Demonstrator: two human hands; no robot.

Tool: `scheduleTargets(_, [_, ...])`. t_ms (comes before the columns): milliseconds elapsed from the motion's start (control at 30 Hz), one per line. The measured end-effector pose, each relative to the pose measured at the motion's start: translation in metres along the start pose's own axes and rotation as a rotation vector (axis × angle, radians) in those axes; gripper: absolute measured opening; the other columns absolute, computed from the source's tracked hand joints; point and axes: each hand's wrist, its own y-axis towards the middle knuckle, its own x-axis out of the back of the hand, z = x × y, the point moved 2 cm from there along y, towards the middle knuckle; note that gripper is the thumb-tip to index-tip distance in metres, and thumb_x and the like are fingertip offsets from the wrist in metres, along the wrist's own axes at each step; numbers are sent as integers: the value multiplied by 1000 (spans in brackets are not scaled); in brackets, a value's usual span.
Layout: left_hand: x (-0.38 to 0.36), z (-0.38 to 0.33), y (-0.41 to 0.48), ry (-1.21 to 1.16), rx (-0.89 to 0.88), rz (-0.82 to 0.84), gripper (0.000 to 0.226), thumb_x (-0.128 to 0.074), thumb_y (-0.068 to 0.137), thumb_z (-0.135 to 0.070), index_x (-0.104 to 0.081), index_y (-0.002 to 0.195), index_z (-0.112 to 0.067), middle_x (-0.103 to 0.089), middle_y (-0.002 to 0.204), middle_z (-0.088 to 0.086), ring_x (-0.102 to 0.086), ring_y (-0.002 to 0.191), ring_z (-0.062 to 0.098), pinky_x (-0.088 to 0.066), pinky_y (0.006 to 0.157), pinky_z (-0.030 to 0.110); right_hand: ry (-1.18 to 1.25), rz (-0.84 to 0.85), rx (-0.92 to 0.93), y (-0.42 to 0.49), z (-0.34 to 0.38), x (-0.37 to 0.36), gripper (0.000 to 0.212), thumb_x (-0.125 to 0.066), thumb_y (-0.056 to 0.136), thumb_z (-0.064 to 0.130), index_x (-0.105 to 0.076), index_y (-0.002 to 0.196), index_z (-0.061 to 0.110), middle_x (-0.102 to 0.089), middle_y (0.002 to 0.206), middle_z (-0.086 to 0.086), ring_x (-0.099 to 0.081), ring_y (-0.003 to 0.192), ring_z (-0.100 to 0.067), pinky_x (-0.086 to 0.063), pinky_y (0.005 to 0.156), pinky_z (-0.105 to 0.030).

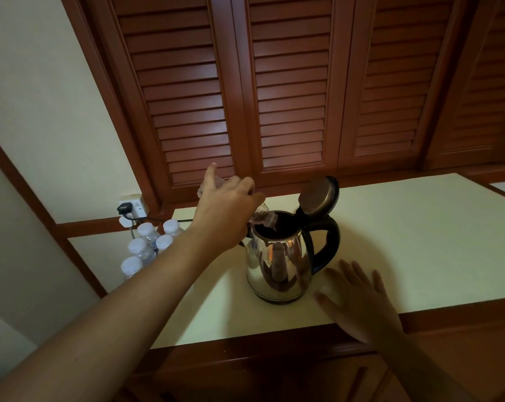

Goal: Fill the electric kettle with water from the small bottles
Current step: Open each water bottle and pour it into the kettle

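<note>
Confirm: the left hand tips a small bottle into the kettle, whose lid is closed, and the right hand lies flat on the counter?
No: the head view shows the lid standing open. The left hand does tip a small bottle into the kettle, and the right hand lies flat on the counter.

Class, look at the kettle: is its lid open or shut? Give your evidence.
Open. The lid stands tilted back above the handle of the kettle, leaving its dark mouth exposed, where the left hand tips a bottle.
</note>
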Motion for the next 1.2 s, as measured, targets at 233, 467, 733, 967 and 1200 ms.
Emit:
scheduleTargets(233, [9,-8,6,154,-139,3,44,-62,88,-6,-67,128,-24,-59,112,2,-57,105,26,-9,119,77,58,18,7,-4,1,5,54,-21,97,68,-32,145,46,-9,169,7,7,155,-16,5,124,-53])
scheduleTargets(467, [12,-8,11,288,-280,-33,40,-65,89,-5,-67,125,-22,-59,104,2,-59,100,24,-15,117,79,92,-66,49,-6,0,6,46,-33,100,59,-52,135,36,-44,153,9,-27,150,-20,-9,124,-51])
scheduleTargets(733, [33,13,-8,-116,175,172,41,-69,86,-47,-59,123,-32,-70,110,-6,-65,96,23,-45,83,39,571,-368,45,-26,19,42,30,-73,90,25,-67,119,27,-54,99,24,-52,98,-5,-36,79,-13])
scheduleTargets(967, [34,-14,-64,-947,403,154,39,-85,77,-42,-68,113,-39,-72,96,-18,-68,86,0,-56,76,20,827,-303,163,-34,64,116,26,-76,84,38,-68,109,40,-66,98,21,-62,98,-2,-48,82,-14])
scheduleTargets(1200, [29,-63,-87,-1127,351,164,53,-87,78,-36,-61,124,-44,-67,112,-23,-67,102,-4,-53,83,8,731,-225,260,-34,66,151,49,-68,70,54,-67,118,42,-67,106,26,-59,101,11,-40,84,0])
